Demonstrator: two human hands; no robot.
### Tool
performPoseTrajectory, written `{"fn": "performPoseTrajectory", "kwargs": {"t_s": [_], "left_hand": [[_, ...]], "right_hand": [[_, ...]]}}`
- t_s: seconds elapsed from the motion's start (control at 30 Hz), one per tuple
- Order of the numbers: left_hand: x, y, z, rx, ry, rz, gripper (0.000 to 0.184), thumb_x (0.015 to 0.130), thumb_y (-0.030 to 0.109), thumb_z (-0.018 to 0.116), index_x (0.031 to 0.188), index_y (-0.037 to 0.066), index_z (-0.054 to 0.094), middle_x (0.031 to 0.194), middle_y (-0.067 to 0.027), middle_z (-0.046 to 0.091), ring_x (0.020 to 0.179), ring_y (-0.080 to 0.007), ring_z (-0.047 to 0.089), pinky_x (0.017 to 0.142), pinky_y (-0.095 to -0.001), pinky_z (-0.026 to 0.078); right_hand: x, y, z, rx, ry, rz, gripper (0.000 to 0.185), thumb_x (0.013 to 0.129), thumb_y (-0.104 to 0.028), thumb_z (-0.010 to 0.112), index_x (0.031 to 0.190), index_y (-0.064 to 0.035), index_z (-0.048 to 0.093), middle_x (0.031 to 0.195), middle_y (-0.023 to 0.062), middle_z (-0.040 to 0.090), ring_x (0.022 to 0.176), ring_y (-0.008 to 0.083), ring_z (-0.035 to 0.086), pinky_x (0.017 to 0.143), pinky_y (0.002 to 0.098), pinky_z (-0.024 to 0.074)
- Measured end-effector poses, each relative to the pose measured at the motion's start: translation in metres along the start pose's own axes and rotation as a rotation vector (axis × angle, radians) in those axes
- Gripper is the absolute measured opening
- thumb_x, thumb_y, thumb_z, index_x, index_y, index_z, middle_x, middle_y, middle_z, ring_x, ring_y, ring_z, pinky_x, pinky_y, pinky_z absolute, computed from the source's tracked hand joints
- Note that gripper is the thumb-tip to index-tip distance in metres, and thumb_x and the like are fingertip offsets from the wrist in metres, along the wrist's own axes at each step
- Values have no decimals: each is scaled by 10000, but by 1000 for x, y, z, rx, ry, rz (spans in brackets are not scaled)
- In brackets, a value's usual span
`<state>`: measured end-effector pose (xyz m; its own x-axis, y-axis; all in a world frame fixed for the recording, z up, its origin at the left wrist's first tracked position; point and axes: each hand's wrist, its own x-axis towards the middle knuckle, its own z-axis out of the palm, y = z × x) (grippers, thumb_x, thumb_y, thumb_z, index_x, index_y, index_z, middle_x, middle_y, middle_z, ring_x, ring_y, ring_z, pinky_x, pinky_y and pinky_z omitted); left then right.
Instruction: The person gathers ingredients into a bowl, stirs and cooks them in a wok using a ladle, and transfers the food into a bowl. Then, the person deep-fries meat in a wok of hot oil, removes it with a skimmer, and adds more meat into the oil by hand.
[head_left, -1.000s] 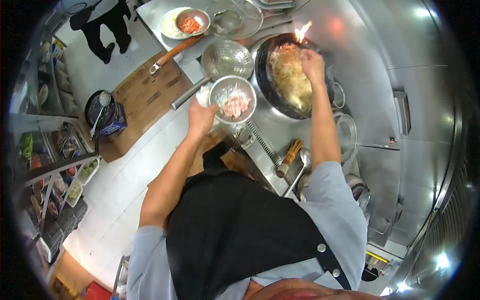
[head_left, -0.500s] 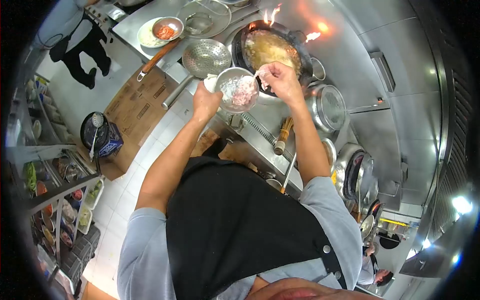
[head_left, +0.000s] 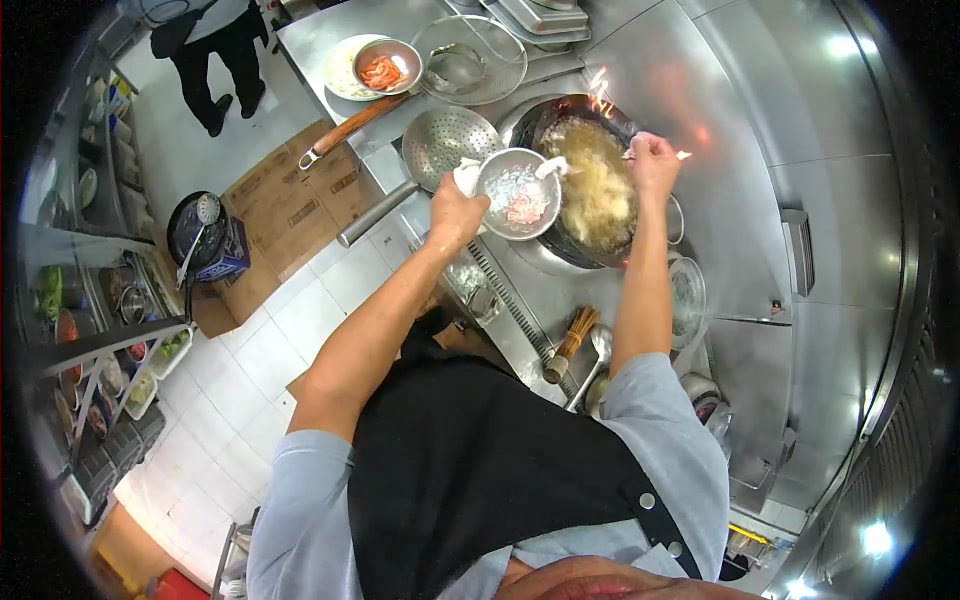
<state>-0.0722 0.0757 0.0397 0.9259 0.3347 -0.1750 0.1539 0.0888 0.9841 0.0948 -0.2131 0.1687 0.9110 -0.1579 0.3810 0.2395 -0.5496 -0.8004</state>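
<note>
My left hand (head_left: 457, 212) grips a steel bowl (head_left: 492, 212) by its left rim, with a white cloth (head_left: 466, 177) at the fingers. Inside the bowl lie pale pink meat pieces (head_left: 525, 208), and one pale piece (head_left: 551, 168) hangs over its upper right rim. Beyond it is a black wok (head_left: 548, 117) of bubbling yellowish oil (head_left: 598, 207), flames (head_left: 599, 84) at its far edge. My right hand (head_left: 653, 160) is closed at the wok's right side, pinching a thin pale strip of meat whose ends stick out.
A perforated ladle (head_left: 450, 145) rests left of the wok. Behind are a wire strainer (head_left: 505, 65) and a small bowl of orange-red food (head_left: 382, 73) on a plate. A bamboo brush (head_left: 573, 340) and a metal ladle (head_left: 600, 345) lie nearer. Another person (head_left: 215, 55) stands upper left.
My right hand has moved from the bowl to over the wok's right side, now with a strip of meat. The bowl in my left hand has come closer to the wok. The view has shifted.
</note>
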Motion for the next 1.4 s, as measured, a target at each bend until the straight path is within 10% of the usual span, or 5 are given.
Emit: {"fn": "performPoseTrajectory", "kwargs": {"t_s": [0.63, 0.73, 1.1, 1.2, 1.4], "left_hand": [[-58, 46, -172, -72, -3, 10, 506, 793, 2, 658, 1295, -30, 607, 1193, -115, 692, 1069, -215, 665, 940, -335, 512], [-97, 22, -199, -87, 12, -46, 509, 799, -20, 641, 1306, -27, 605, 1205, -109, 684, 1076, -211, 656, 949, -335, 506], [-152, -38, -215, -128, 172, -245, 554, 798, -58, 615, 1347, -16, 548, 1235, -115, 659, 1086, -232, 660, 970, -354, 510], [-148, -35, -194, -165, 159, -285, 546, 804, -57, 602, 1346, -30, 543, 1238, -121, 658, 1115, -233, 649, 996, -348, 495], [-137, -33, -165, -242, 109, -272, 535, 800, -45, 612, 1331, -43, 543, 1219, -119, 664, 1099, -226, 650, 970, -340, 503]], "right_hand": [[-36, 21, -46, -268, -174, 194, 142, 875, -41, 630, 835, -6, 762, 773, 99, 755, 614, 126, 685, 504, 297, 521], [-13, 140, -14, -809, -443, -6, 265, 835, -196, 605, 849, 10, 770, 829, 234, 736, 821, 439, 717, 804, 471, 565], [-52, -24, 79, -638, -890, 371, 266, 826, -296, 716, 894, -43, 765, 871, 206, 733, 797, 359, 708, 766, 416, 567], [-77, 9, 81, -459, -671, -135, 285, 796, -294, 737, 857, -16, 742, 849, 210, 728, 745, 346, 704, 725, 407, 564], [8, 51, 22, -586, -458, 153, 271, 846, -258, 697, 929, -4, 744, 866, 215, 737, 778, 326, 727, 719, 424, 555]]}}
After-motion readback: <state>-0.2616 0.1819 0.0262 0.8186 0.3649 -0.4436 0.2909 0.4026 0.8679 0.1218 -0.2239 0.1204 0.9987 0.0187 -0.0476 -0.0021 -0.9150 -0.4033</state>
